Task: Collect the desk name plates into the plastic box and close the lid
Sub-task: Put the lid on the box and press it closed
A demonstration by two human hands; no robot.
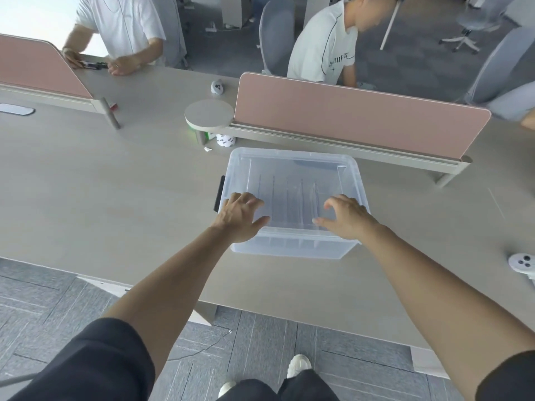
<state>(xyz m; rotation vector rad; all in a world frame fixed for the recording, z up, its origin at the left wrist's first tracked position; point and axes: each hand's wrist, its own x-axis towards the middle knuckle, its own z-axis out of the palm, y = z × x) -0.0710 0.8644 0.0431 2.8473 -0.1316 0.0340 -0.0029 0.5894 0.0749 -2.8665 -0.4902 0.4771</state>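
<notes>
A clear plastic box (pixel 292 250) stands on the desk in front of me with its translucent lid (pixel 292 164) lying on top. Through the lid I see several clear desk name plates (pixel 301 198) standing in a row inside. My left hand (pixel 240 217) rests on the lid at its near left corner, fingers spread flat. My right hand (pixel 346 217) is over the near right corner, its thumb touching the lid and its fingers loosely bent. Neither hand holds anything. A black latch (pixel 219 193) shows on the box's left side.
A pink divider (pixel 359 123) runs just behind the box, with a round shelf (pixel 209 114) at its left end and a white roll (pixel 225 140) under it. A white controller (pixel 521 263) lies at the right. Two people sit across the desk.
</notes>
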